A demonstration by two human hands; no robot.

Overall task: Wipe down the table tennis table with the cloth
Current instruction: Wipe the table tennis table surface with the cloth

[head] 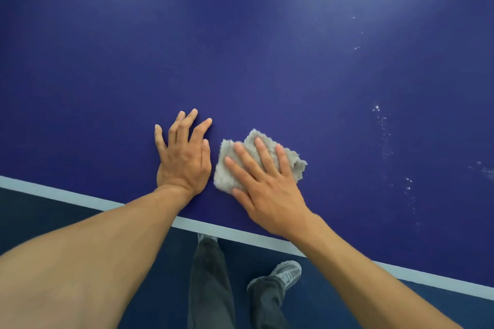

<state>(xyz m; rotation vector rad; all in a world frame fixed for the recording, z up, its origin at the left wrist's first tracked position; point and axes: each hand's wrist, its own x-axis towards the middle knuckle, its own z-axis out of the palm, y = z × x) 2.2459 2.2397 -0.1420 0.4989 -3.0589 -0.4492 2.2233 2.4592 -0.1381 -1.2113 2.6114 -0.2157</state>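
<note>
The left forearm reaches in from the lower left, over the dark floor [40,211] and across the pale edge line [80,199] of the blue counter [240,48]. The left hand [183,160] lies palm down on the counter just inside that line. It is open, fingers straight and slightly spread, and holds nothing.

Just to its right, close but apart, a crumpled grey cloth [226,149] lies on the counter near the front edge. The right hand [270,189] presses on top of it, also open. Its fingers are straight and fanned across the cloth, and the palm covers the near right part. The cloth's left side and far corner stick out past the fingers.

Below the counter edge, between the two forearms, dark trousers [208,275] and a grey shoe [287,272] stand on the floor. The toe of a second shoe just shows under the edge.

Further right, well apart from the cloth, white specks [385,128] are scattered on the blue surface in a loose trail running from far to near. Pale glare shows at the counter's far right.
</note>
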